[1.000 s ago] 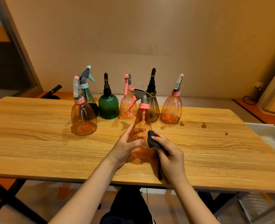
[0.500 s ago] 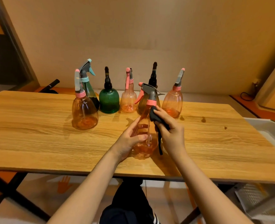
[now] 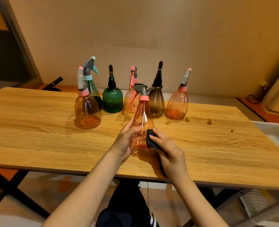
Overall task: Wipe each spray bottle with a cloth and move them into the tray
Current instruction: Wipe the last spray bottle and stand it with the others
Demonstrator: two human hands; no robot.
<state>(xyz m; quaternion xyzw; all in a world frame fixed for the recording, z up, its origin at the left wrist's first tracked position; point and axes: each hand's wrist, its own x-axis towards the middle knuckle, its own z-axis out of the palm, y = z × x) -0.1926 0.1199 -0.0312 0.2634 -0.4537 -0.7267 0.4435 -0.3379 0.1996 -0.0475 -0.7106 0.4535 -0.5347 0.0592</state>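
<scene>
My left hand (image 3: 124, 141) grips the lower left side of a tall orange spray bottle (image 3: 143, 122) with a grey trigger head, standing upright on the wooden table (image 3: 37, 141). Against the bottle's lower right side my right hand (image 3: 168, 149) presses a dark cloth (image 3: 151, 140). Behind it stand several more bottles: a round orange one (image 3: 87, 112), a teal-capped dark green one (image 3: 93, 89), a ribbed green one (image 3: 112, 99), a pink one (image 3: 130, 102), a brown one (image 3: 156, 104) and another orange one (image 3: 177, 104). The white tray (image 3: 273, 133) lies at the table's right end.
Small dark spots (image 3: 209, 122) mark the tabletop to the right of the bottles. A wall runs close behind the table. A white mesh basket (image 3: 258, 203) sits on the floor at the lower right, and my dark-trousered legs are under the table's front edge.
My right hand has slid the cloth from the bottle's neck down to its lower body. The left hand has kept its hold on the bottle.
</scene>
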